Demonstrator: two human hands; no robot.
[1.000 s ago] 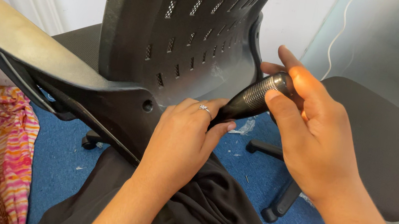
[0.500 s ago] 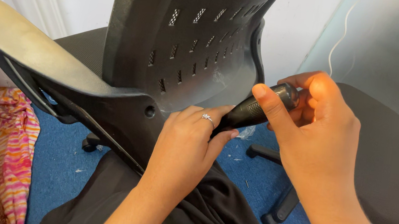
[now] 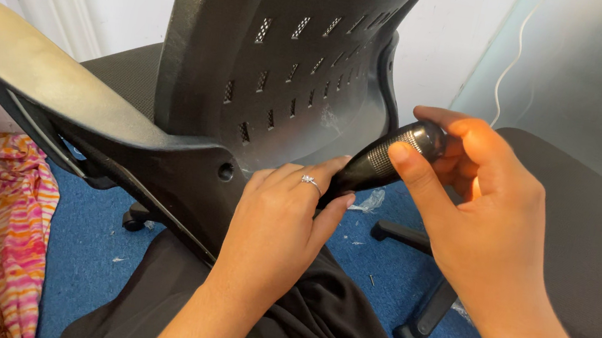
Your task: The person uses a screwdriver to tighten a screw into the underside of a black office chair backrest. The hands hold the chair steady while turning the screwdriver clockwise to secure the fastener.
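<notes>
- Head view shows our right hand (image 3: 490, 219) wrapped around the knurled black handle (image 3: 389, 158) of a tool, thumb laid along its top and fingers curled under the rounded end. The handle slants down toward the chair backrest (image 3: 285, 57), and its working tip is hidden behind our left hand (image 3: 281, 225).
- Our left hand lies with fingers together and half curled against the chair's rear bracket (image 3: 183, 168), its fingertips touching the lower end of the handle. We cannot tell whether they pinch the tip or only steady it.
- Since the tip is out of sight, we judge that it could sit badly in whatever it meets. A twist might then slip it free, and it would strike the left fingers right beside it.
- The right-hand hold sits high on the handle's end, so a hard turn could let the handle roll in the palm.
- The chair is tipped, its armrest (image 3: 25, 67) jutting out to the left and the backrest leaning over our lap. Only the left hand and our knees brace it, so a strong push might swing it sideways.
- Loose black cloth (image 3: 309, 335) lies just under both hands and could catch on the tool.
- A second chair's castor base (image 3: 412, 326) stands near on the blue floor (image 3: 92, 257), and a dropped small part could roll beneath it.
</notes>
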